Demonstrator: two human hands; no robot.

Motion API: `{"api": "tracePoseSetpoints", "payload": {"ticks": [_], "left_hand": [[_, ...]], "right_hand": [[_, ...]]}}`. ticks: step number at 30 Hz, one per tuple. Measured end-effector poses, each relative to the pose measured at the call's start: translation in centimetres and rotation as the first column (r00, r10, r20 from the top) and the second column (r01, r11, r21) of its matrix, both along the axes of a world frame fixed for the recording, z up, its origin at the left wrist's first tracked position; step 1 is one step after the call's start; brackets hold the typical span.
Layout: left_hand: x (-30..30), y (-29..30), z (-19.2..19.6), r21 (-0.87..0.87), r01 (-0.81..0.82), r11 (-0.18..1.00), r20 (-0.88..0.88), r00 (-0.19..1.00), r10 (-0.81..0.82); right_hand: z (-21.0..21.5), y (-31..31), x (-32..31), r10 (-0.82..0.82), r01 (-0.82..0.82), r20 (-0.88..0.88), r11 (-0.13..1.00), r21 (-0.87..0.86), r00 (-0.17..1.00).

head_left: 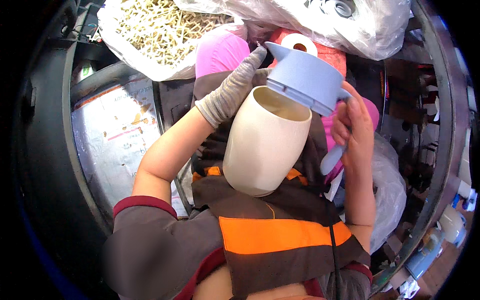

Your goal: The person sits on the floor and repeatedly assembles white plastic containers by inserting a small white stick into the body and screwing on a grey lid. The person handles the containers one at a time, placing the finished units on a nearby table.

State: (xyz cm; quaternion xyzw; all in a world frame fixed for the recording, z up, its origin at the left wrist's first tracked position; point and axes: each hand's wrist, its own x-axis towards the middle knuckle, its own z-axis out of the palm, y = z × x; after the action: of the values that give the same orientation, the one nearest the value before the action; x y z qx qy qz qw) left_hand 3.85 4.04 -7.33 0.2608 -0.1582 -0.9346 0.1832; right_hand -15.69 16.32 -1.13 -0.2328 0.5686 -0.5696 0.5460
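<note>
A cream jug body (265,145) stands tilted on my lap, its wide mouth open at the top. My left hand (235,90), in a grey knit glove, is closed round the far left side of its rim; most of its fingers are hidden behind the body. My bare right hand (354,125) grips the handle side of a blue-grey jug top (307,77), which has a pointed spout and a long curved handle. This top hangs tilted over the mouth, its lower ring close to the right of the rim. Whether the two parts touch, I cannot tell.
Beyond my knees lie a bag of small tan pieces (165,30) and a clear plastic bag (360,25) with grey rings. A tape roll (299,45) sits between them. Dark metal frame edges (447,125) flank me. Several jugs (452,225) stand outside at right.
</note>
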Motion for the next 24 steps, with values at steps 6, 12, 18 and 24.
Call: {"api": "tracePoseSetpoints", "payload": {"ticks": [6,12,18,24], "left_hand": [[0.5,-0.2,-2.0,0.029,-0.069,0.997,-0.005,0.998,0.069],[0.9,-0.1,-3.3,-0.060,-0.158,0.986,0.025,0.987,0.159],[1.3,0.8,-2.8,-0.094,-0.069,0.993,-0.010,0.998,0.068],[3.1,2.3,-2.6,-0.394,0.059,0.917,0.117,0.993,-0.013]], "right_hand": [[-2.7,-2.1,0.5,0.052,-0.066,0.155,0.994,0.087,0.987],[-4.1,-3.1,1.3,0.112,-0.114,0.027,0.990,0.083,0.993],[-6.7,-2.4,0.9,0.133,-0.133,-0.134,0.991,0.009,0.982],[-8.0,-2.0,0.7,0.208,-0.217,-0.130,0.974,-0.062,0.969]]}}
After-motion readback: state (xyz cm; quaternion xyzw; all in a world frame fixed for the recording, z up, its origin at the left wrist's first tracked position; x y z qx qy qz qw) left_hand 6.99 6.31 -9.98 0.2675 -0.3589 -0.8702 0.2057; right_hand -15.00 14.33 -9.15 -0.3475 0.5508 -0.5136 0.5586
